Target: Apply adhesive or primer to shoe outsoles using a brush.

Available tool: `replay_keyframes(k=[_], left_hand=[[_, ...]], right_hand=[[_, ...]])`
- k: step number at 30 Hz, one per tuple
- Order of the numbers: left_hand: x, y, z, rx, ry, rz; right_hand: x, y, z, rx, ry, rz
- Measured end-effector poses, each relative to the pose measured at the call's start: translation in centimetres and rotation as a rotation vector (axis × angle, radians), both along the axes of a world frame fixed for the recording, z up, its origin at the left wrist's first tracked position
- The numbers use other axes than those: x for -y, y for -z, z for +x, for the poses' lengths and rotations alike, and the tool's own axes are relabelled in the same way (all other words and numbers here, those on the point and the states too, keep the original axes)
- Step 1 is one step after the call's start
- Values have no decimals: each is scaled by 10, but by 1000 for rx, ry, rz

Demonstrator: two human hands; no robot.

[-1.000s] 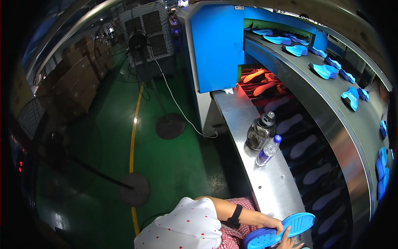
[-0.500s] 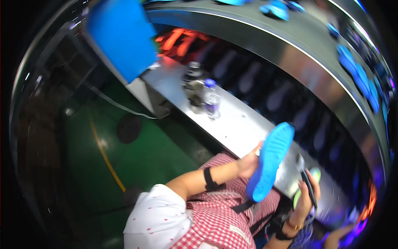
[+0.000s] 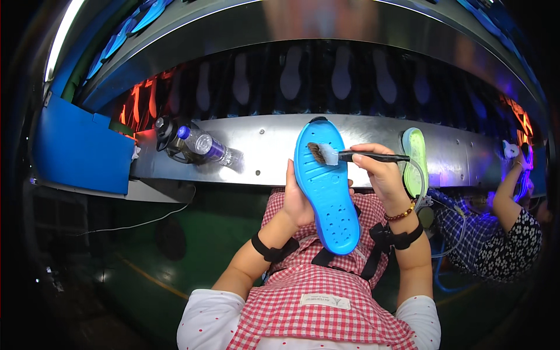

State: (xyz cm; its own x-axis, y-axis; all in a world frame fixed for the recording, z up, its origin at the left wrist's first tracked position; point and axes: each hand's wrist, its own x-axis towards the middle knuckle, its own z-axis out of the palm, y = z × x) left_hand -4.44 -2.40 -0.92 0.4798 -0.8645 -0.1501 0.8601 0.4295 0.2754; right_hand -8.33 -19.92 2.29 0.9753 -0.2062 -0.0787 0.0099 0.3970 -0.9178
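A blue shoe sole (image 3: 326, 195) stands tilted in front of me, its ribbed and dotted face showing. My left hand (image 3: 298, 198) grips it by its left edge, with fingertips showing at the right edge. In my right hand (image 3: 379, 172) is a black-handled brush (image 3: 373, 156), with a thin clear tube at its handle's end. Its brown bristles lie against the upper, ribbed part of the sole. Beside my right hand, a pale green shoe sole (image 3: 415, 163) rests on the metal ledge.
A metal ledge (image 3: 262, 149) runs across, bearing a clear bottle with a purple cap (image 3: 213, 147) and a dark bottle (image 3: 169, 137). Behind it hang dark sole shapes (image 3: 291, 73) and glowing orange light. A blue panel (image 3: 81, 143) stands at left; another person's arm (image 3: 506, 189) is at right.
The view has swung to the right and levelled. My right hand has brought the brush over onto the blue sole, which my left hand still holds.
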Motion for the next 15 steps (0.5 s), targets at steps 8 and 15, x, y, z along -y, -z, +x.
replay_keyframes(k=[8,15], left_hand=[[-1,11,0,56,-14,-29],[-8,14,19,159,-341,206]], right_hand=[[-18,-14,19,30,7,-164],[-40,-13,-14,277,-127,-884]])
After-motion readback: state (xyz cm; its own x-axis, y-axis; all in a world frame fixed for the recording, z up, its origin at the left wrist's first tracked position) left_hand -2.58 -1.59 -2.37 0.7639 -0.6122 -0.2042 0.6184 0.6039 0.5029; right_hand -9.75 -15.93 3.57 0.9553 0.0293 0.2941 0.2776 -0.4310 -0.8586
